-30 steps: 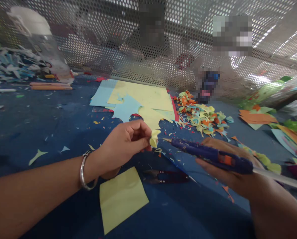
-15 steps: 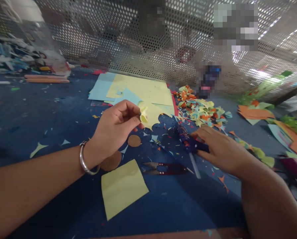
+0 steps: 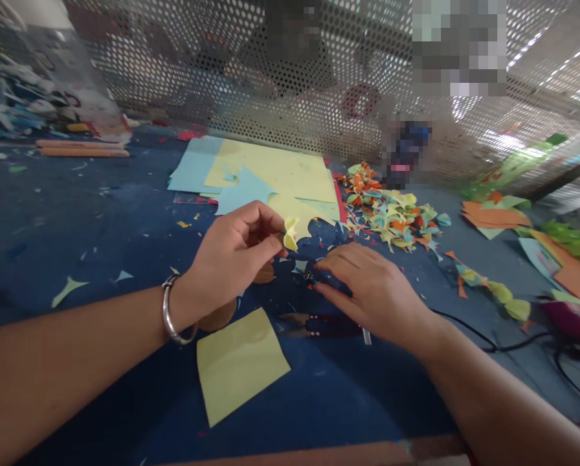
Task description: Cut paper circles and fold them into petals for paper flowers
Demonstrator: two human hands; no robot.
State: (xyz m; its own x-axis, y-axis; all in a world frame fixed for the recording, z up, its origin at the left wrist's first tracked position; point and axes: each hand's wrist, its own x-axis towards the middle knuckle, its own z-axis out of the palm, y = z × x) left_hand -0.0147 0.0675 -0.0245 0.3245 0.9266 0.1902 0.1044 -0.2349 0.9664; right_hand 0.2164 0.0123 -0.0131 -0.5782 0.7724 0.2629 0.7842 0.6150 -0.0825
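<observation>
My left hand [image 3: 241, 255], a silver bangle on its wrist, pinches a small folded yellow paper flower [image 3: 291, 234] between thumb and fingertips. To its right, my right hand [image 3: 368, 291] reaches leftward, thumb and fingers apart with nothing visible between them. A short end of a translucent glue stick [image 3: 366, 336] shows below this hand; the dark glue gun is hidden from sight. Thread snips [image 3: 322, 325] lie between the hands on the blue table. A yellow paper square [image 3: 241, 366] rests in front, beside two brown discs [image 3: 218, 316] partly covered by my left hand.
Yellow and blue paper sheets [image 3: 270, 168] are stacked behind the hands. A heap of small folded paper pieces [image 3: 387, 207] sits at the back right. A black cord [image 3: 484, 343] crosses the right side. A bottle [image 3: 76, 71] and orange sticks [image 3: 83, 149] stand and lie far left.
My right hand has let go of the dark glue gun and moved left toward the flower. My left hand, still pinching the flower, has shifted slightly right.
</observation>
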